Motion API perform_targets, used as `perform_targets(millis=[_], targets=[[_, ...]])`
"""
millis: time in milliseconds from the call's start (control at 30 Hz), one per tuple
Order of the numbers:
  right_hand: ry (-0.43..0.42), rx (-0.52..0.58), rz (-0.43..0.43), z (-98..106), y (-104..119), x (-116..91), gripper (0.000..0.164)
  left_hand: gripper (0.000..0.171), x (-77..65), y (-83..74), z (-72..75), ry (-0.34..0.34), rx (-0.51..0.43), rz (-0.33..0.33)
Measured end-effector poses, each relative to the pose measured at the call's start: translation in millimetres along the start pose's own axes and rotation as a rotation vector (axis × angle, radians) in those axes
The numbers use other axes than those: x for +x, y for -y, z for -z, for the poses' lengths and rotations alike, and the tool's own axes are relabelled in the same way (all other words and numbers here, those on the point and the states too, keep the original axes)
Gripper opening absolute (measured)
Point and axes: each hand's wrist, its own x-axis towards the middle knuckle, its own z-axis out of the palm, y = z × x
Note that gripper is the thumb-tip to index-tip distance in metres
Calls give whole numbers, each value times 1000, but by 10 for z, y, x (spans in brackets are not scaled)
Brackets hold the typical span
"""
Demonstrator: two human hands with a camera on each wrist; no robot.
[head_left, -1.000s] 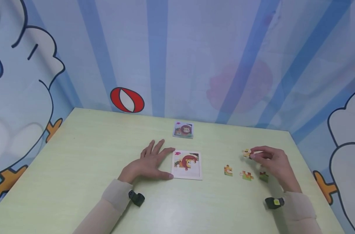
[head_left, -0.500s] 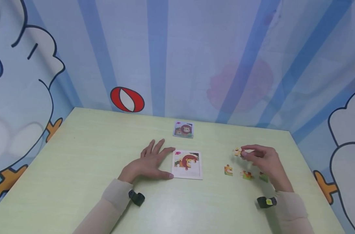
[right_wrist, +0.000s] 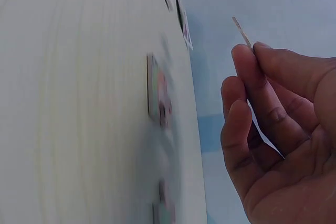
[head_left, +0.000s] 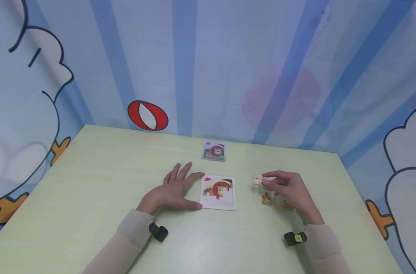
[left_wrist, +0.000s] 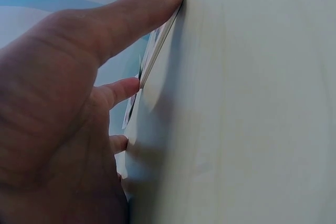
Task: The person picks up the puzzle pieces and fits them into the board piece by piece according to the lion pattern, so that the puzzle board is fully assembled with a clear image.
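Observation:
A puzzle piece [head_left: 257,180] is pinched between thumb and fingers of my right hand [head_left: 287,186], held above the table; in the right wrist view the piece [right_wrist: 241,31] shows edge-on. My left hand [head_left: 173,194] lies to the left of a square puzzle tray [head_left: 235,196], fingers spread, with thumb and index fingertip touching its left edge. Part of a lion picture [head_left: 221,187] fills the upper part of the tray, while white backing shows at the lower right. Two loose pieces lie below the right hand: one piece [head_left: 266,198] in plain sight, another piece [head_left: 287,204] partly covered.
Behind the tray lies a small lion picture card [head_left: 213,151]. The pale table [head_left: 119,163] ends at a blue striped cloth backdrop [head_left: 215,76] with cartoon prints. Each wrist wears a small black camera [head_left: 158,231].
My right hand has moved left across the table with the puzzle piece, nearing the tray and passing over the loose pieces. The left hand keeps its place at the tray's edge.

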Motion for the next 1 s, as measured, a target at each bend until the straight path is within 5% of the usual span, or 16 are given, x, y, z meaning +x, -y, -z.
perform_targets(millis=[433,1000], targets=[[114,96,19,-379,136,81,35,102,-26,-69,46,20,15,20],[130,106,-25,-694,296,166,26,102,-41,-50,56,4,-6,-3]])
